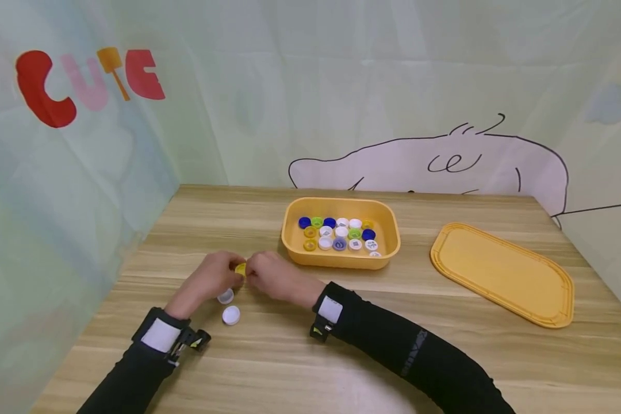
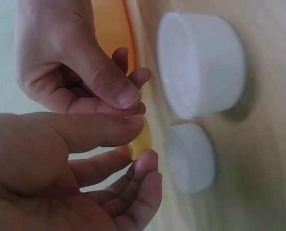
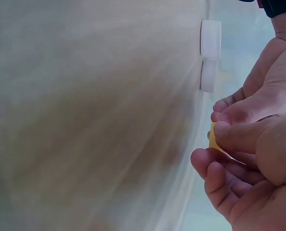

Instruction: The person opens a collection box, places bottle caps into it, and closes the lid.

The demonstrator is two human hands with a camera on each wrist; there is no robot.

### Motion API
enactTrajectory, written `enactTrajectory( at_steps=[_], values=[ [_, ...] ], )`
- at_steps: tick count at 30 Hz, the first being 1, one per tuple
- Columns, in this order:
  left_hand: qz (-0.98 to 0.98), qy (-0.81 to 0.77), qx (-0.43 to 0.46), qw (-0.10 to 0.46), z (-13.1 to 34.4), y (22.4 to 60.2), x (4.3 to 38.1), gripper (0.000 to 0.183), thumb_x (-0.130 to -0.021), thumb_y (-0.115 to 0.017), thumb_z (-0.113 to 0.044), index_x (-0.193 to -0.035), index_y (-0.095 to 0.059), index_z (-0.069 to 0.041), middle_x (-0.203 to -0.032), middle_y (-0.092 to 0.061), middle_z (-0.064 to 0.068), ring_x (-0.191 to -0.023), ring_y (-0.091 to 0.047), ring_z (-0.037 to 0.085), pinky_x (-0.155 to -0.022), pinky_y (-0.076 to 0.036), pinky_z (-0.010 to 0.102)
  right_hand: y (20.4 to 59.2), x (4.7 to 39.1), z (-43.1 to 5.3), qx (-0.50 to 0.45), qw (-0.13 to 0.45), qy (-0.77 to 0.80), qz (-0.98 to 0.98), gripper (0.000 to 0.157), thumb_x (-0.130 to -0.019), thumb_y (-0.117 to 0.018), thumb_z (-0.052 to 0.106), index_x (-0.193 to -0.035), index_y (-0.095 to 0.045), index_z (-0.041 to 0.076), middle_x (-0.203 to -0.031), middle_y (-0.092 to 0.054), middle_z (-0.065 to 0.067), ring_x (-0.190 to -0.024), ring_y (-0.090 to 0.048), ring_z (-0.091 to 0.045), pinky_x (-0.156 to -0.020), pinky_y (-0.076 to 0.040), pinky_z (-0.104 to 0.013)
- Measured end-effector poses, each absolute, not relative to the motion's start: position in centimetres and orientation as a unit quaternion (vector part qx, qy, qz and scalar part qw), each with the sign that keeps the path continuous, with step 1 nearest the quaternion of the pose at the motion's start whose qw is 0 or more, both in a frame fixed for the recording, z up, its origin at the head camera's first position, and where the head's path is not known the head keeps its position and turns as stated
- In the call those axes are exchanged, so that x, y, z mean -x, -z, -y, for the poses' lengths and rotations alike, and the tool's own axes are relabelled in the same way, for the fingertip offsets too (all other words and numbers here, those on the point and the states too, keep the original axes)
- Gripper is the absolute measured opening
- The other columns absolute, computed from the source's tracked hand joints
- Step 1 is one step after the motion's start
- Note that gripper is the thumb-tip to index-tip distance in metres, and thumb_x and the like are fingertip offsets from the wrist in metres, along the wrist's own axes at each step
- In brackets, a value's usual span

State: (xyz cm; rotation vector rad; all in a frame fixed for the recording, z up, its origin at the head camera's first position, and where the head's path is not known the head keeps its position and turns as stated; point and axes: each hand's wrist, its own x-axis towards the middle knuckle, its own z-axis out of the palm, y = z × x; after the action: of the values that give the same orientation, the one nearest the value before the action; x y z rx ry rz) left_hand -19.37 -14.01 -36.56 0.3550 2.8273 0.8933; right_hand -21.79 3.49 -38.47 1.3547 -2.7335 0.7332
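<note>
A small yellow bottle cap (image 1: pixel 240 269) is held between both hands, just above the table on the left of the tray. Thumb and fingers of my left hand (image 1: pixel 213 278) pinch it from one side. My right hand (image 1: pixel 279 277) meets it from the other, thumb and forefinger at its edge; in the right wrist view the yellow cap (image 3: pixel 214 137) shows by that thumb. Fingers hide part of it in every view. Close to the left hand, two white bottle caps (image 1: pixel 231 315) lie on the table, one nearer the wrist than the other.
Behind the hands stands an orange-yellow tray (image 1: pixel 341 261) with several blue, green, white and yellow caps in rows. A flat yellow lid (image 1: pixel 502 276) lies at the right of the wooden table (image 1: pixel 269 368). Printed cloth (image 1: pixel 238 115) hangs behind and at the left.
</note>
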Motion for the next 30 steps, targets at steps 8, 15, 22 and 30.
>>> enactTrajectory(
  at_steps=[8, 15, 22, 30],
  values=[
    [-0.943, -0.296, -0.141, 0.051, 13.5, 34.1, 19.2, 0.035, -0.093, -0.065, 0.000, -0.127, -0.066, 0.010, -0.091, -0.062, 0.009, -0.075, -0.052, 0.019, -0.066, -0.043, 0.031, 36.4, 21.5, -4.5, -0.406, 0.038, -0.285, 0.867, 0.008, -0.098, -0.070, 0.008, -0.091, -0.074, 0.007, -0.087, -0.069, 0.000, -0.075, -0.059, -0.006, -0.066, -0.046, -0.015],
    [-0.938, -0.296, -0.179, 0.005, 12.0, 31.4, 20.0, 0.027, -0.092, -0.068, 0.003, -0.118, -0.073, 0.005, -0.086, -0.063, 0.010, -0.073, -0.054, 0.021, -0.064, -0.044, 0.032, 34.1, 22.0, -6.0, -0.377, 0.064, -0.323, 0.866, 0.006, -0.097, -0.071, 0.005, -0.102, -0.067, 0.003, -0.091, -0.068, -0.005, -0.077, -0.059, -0.012, -0.066, -0.048, -0.018],
    [-0.941, -0.288, -0.178, -0.011, 9.4, 30.3, 21.8, 0.031, -0.094, -0.070, -0.002, -0.125, -0.071, 0.005, -0.104, -0.069, 0.017, -0.088, -0.062, 0.027, -0.076, -0.051, 0.037, 33.0, 23.3, -8.4, -0.358, 0.086, -0.325, 0.871, 0.009, -0.098, -0.070, 0.004, -0.105, -0.073, 0.001, -0.094, -0.070, -0.006, -0.079, -0.060, -0.015, -0.071, -0.051, -0.023],
    [-0.939, -0.304, -0.158, -0.021, 6.0, 31.3, 24.5, 0.033, -0.094, -0.072, -0.004, -0.124, -0.068, 0.011, -0.109, -0.071, 0.022, -0.093, -0.064, 0.030, -0.082, -0.055, 0.040, 33.3, 25.6, -11.1, -0.333, 0.101, -0.308, 0.885, 0.008, -0.097, -0.070, 0.002, -0.101, -0.076, -0.001, -0.093, -0.071, -0.009, -0.077, -0.061, -0.017, -0.069, -0.052, -0.025]
  ],
)
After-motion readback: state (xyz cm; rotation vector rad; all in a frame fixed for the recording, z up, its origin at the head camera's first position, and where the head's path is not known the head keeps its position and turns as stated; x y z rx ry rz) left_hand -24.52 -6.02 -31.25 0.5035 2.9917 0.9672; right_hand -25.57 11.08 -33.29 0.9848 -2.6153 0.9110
